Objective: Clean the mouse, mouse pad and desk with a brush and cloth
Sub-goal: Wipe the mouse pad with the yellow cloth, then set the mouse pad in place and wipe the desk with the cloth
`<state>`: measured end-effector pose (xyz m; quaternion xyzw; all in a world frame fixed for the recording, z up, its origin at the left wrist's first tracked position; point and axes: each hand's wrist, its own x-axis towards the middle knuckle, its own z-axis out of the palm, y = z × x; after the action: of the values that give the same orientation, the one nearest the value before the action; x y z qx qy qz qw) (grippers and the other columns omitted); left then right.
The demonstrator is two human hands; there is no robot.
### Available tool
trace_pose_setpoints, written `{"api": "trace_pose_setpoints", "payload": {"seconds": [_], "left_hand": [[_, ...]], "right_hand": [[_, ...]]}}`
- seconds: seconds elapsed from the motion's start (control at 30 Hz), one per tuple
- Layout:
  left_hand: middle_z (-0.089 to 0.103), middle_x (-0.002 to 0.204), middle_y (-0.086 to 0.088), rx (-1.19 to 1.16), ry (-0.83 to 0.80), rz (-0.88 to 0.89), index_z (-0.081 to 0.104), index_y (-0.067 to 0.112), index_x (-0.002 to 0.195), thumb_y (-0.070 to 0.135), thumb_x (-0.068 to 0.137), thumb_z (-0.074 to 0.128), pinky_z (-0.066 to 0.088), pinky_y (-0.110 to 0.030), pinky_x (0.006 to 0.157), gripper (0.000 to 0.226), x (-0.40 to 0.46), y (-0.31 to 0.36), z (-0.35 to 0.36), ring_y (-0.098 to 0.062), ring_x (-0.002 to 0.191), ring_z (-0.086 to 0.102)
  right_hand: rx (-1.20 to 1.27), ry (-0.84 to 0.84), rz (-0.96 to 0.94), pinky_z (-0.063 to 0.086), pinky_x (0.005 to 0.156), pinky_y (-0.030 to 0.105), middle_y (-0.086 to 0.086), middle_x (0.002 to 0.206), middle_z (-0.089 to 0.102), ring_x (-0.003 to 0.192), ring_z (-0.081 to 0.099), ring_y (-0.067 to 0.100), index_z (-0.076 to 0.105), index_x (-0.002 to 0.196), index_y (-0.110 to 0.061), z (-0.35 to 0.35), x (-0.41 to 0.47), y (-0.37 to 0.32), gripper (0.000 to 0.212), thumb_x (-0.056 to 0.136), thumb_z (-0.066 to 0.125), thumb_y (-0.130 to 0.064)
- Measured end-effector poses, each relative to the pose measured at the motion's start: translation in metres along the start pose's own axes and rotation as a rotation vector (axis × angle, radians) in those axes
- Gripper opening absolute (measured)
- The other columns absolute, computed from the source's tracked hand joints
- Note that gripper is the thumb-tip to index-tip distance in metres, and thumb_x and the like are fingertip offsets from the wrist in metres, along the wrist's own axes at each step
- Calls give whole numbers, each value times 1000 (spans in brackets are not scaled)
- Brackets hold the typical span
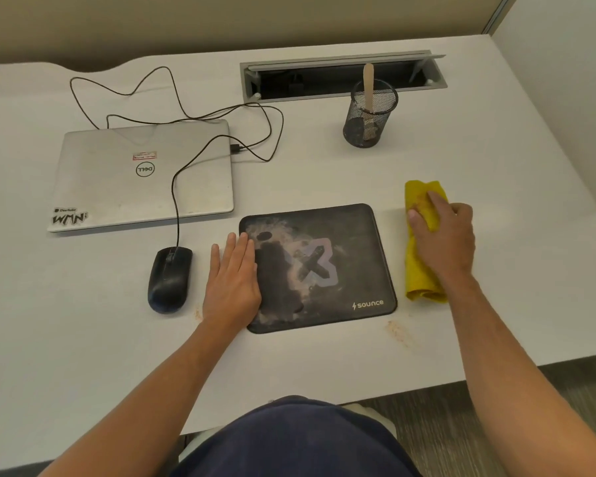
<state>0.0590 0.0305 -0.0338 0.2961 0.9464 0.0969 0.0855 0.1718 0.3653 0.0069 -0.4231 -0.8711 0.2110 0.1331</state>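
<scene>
A dark, stained mouse pad (327, 266) lies on the white desk (83, 339). My left hand (233, 280) rests flat on the pad's left edge, fingers together and holding nothing. A black wired mouse (169, 278) sits just left of that hand. To the right of the pad lies a folded yellow cloth (422, 270), and my right hand (443, 235) grips it from above. A wooden brush handle (369, 86) sticks up out of a black mesh cup (369, 122) at the back.
A shut silver laptop (141, 173) lies at the back left, with the mouse cable (176, 208) looping over it. A grey cable tray slot (341, 77) is open behind the cup. Brownish crumbs (401, 333) dot the desk near the pad's front right corner.
</scene>
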Motion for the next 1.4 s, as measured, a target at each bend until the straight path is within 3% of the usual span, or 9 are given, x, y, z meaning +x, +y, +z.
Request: {"api": "trace_pose_setpoints", "payload": {"seconds": [0.1, 0.27, 0.37, 0.57, 0.8, 0.93, 1.1, 1.2, 1.4], "left_hand": [[13, 161, -8, -31, 23, -17, 20, 10, 152, 25, 104, 22, -5, -41, 120, 51, 3, 5, -2, -24, 149, 0], [47, 141, -12, -231, 165, -198, 48, 8, 135, 17, 96, 48, 32, -41, 110, 40, 15, 16, -15, -30, 129, 44], [45, 140, -9, -323, 175, -293, 48, 10, 133, 19, 94, 53, 37, -41, 106, 40, 20, 21, -20, -28, 126, 44], [45, 138, -8, -450, 137, -401, 48, 12, 134, 18, 92, 60, 39, -39, 105, 44, 23, 25, -26, -27, 123, 48], [46, 135, -7, -590, 122, -517, 49, 16, 134, 17, 85, 70, 50, -45, 96, 53, 27, 24, -29, -26, 114, 55], [50, 131, -7, -671, 142, -598, 48, 19, 135, 15, 82, 73, 56, -31, 71, 58, 31, 21, -32, -22, 106, 58], [65, 110, -2, -854, 185, -671, 54, 17, 126, 9, 82, 70, 55, -36, 85, 48, 33, 17, -36, -15, 93, 63], [67, 100, 1, -926, 206, -685, 58, 19, 118, 6, 83, 69, 58, -34, 75, 39, 36, 15, -40, -12, 87, 65], [68, 86, 8, -963, 213, -665, 62, 25, 105, 8, 82, 71, 50, -17, 51, 30, 48, 17, -51, -10, 78, 68]], "right_hand": [[-18, -25, -6, 43, 91, 43, 9, 128, 41, 110, 53, 33, 41, 140, -34, -12, 17, 21, 60, 88, 49, -62], [-145, -160, -49, 40, 95, 48, 11, 136, 38, 118, 46, 36, 36, 144, -31, -13, 35, 37, 65, 89, 42, -65], [-325, -213, -63, 35, 96, 51, 15, 140, 39, 118, 43, 40, 35, 144, -29, -7, 33, 34, 67, 89, 37, -67], [-236, 156, -207, 37, 90, 48, 16, 123, 57, 111, 47, 40, 60, 121, -11, -2, 0, -8, 46, 91, 55, -46], [-256, -185, -141, 44, 67, 29, 8, 103, 68, 92, 63, 27, 65, 111, -12, 27, -41, -42, 34, 91, 59, -39], [-176, -203, -28, 47, 69, 29, 6, 104, 70, 93, 64, 26, 65, 111, -14, 29, -38, -44, 34, 86, 68, -37], [58, -250, 111, 52, 80, 31, 4, 98, 72, 94, 64, 24, 69, 103, -14, 26, -28, -38, 31, 77, 77, -28], [186, -246, 169, 55, 81, 38, 0, 88, 72, 87, 66, 21, 70, 87, -20, 25, -26, -37, 11, 78, 76, -22], [394, -272, 199, 57, 72, 34, -6, 76, 67, 75, 64, 12, 68, 81, -21, 19, -19, -40, 9, 79, 75, -17]]}}
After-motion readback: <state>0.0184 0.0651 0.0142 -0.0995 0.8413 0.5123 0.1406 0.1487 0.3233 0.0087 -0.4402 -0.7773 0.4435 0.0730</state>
